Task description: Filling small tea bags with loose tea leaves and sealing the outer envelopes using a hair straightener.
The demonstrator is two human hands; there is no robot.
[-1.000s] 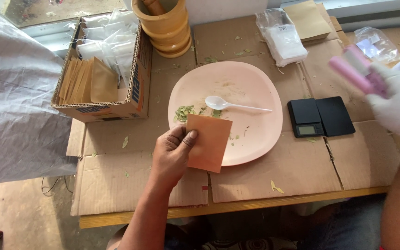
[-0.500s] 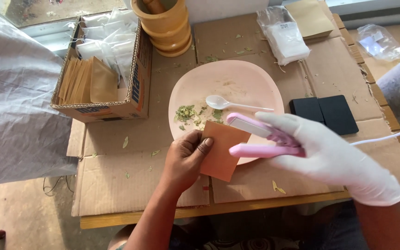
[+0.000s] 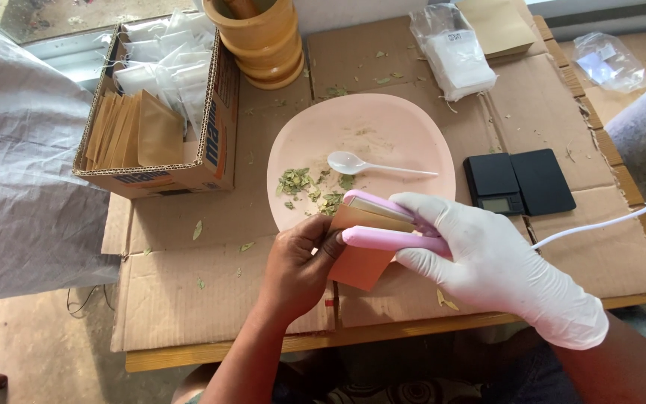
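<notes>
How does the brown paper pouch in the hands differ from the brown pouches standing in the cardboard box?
The brown paper pouch is single, pinched by the bare left hand; its top sits between the arms of the pink handheld sealer in the gloved right hand. The boxed brown pouches stand stacked, untouched. Both are flat, brown paper.

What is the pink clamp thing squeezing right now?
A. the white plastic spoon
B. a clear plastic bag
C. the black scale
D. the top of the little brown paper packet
D: the pink clamp tool, held in the gloved right hand, has its two arms on either side of the top edge of the brown packet, which the bare left hand steadies.
</notes>
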